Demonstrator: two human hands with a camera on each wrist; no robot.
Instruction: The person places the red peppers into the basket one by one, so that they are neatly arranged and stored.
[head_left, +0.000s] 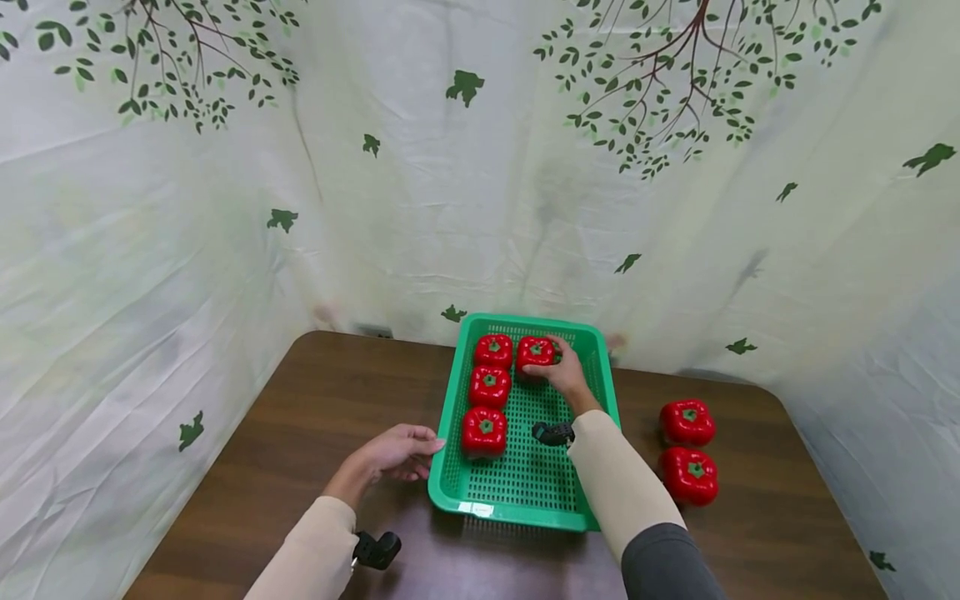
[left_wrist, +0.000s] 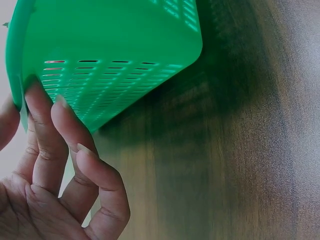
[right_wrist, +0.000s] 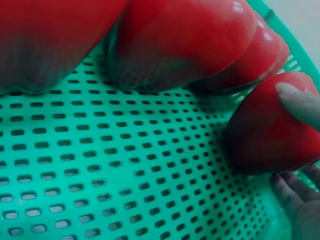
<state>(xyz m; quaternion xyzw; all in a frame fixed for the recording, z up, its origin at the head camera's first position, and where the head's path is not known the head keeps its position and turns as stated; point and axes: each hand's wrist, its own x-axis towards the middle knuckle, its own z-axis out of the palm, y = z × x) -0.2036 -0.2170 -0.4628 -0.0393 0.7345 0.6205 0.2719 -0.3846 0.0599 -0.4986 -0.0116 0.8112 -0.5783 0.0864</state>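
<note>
toward the far edge of the wooden table (head_left: 360, 383), a green plastic basket (head_left: 525, 518) with a slotted floor sits lengthwise, near to far. at its far end, the right hand (head_left: 564, 372) grasps a glossy red bell pepper (head_left: 535, 352), the thumb on its near side and the other fingers round its right and far sides. this held pepper is inside the basket, upright, just right of the far pepper (head_left: 492, 351); its base is at or close to the slotted floor, and i cannot tell whether it rests there.

along the basket's left side, the far pepper, the middle pepper (head_left: 490, 387) and the near pepper (head_left: 483, 433) form a row, green stems up. the left hand (head_left: 397, 450) pinches the basket's left rim, thumb on one side and forefinger on the other, the remaining fingers loosely bent below.

on the table to the right of the basket stand two more red bell peppers (head_left: 689, 476), one nearer, one farther. cream sleeves (head_left: 307, 550) cover both forearms, and a pale curtain (head_left: 420, 208) printed with leaves hangs behind.
</note>
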